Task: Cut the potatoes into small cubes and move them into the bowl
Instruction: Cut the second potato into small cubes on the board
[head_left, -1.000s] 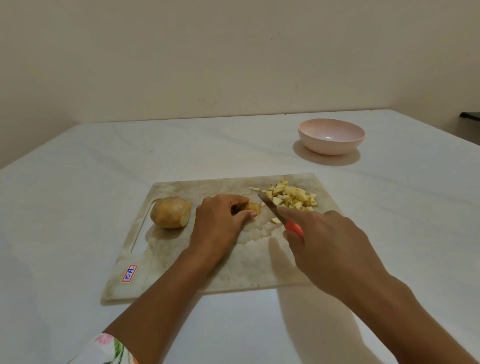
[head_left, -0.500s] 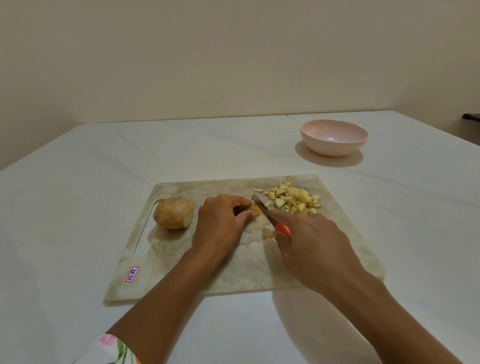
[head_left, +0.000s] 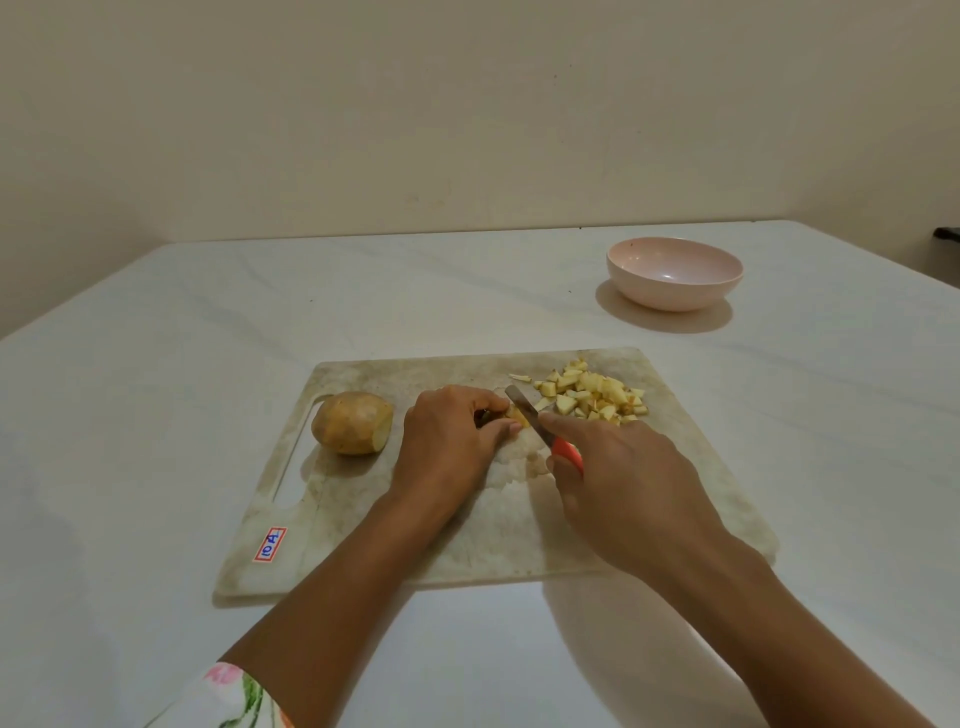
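Note:
On the worn cutting board (head_left: 363, 530) my left hand (head_left: 449, 441) pinches a small potato piece (head_left: 517, 415) between curled fingers and thumb. My right hand (head_left: 623, 483) grips a knife (head_left: 524, 408) by its orange handle, and the blade rests against that piece. A pile of potato cubes (head_left: 592, 395) lies just right of the blade, at the board's far right. A larger potato (head_left: 353, 422) with one cut face sits at the board's left. The pink bowl (head_left: 674, 278) stands on the table beyond the board, to the right, with nothing in it.
The white table (head_left: 156, 364) spreads wide on all sides of the board. A plain wall runs along its far edge. A dark object (head_left: 948, 234) shows at the right border. The board has a handle slot (head_left: 291, 462) and a sticker (head_left: 270, 544) at its left.
My right hand has brought the knife leftward from the cube pile until the blade lies against the piece held by my left hand. The left hand has stayed in place.

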